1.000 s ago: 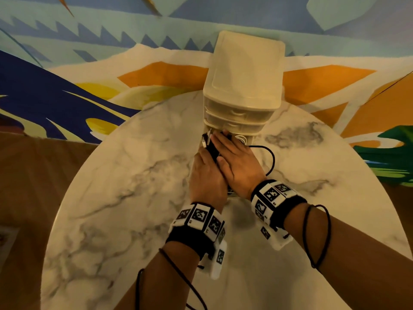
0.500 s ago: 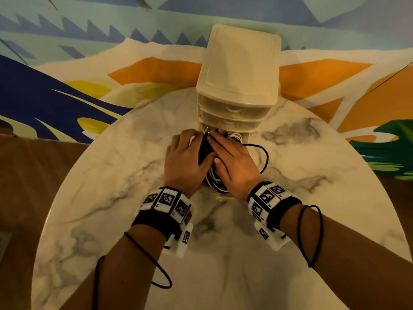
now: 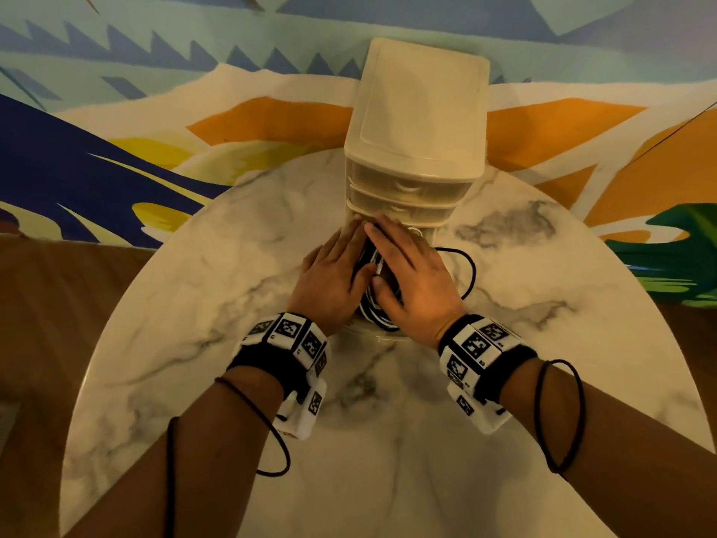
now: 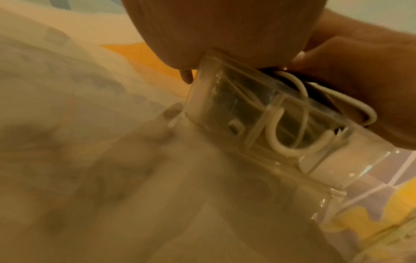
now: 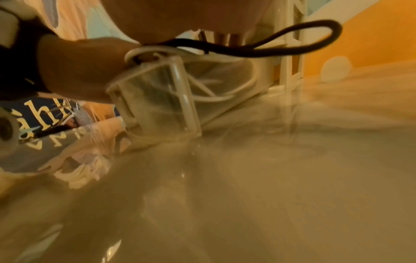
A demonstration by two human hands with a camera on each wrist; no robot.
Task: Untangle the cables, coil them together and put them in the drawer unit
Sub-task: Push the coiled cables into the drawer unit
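The cream drawer unit (image 3: 419,122) stands at the far side of the table. Its clear bottom drawer (image 4: 258,124) is pulled out towards me and holds the coiled black and white cables (image 3: 372,304). My left hand (image 3: 341,262) and right hand (image 3: 407,266) lie flat side by side on the coil, fingers straight and pointing at the unit. One loop of black cable (image 3: 467,273) hangs out over the drawer's right side, also visible as the black cable (image 5: 292,39) in the right wrist view. White cable (image 4: 299,92) shows through the drawer wall.
The drawer unit stands on a round marble table (image 3: 388,479) whose near half is bare. Beyond the table's far edge lies a brightly patterned surface (image 3: 194,110), and brown wooden floor (image 3: 46,324) shows on the left.
My left hand has come out from beside the right wrist, moved up and flattened on the coil next to the right hand. The right hand has stayed on the cables.
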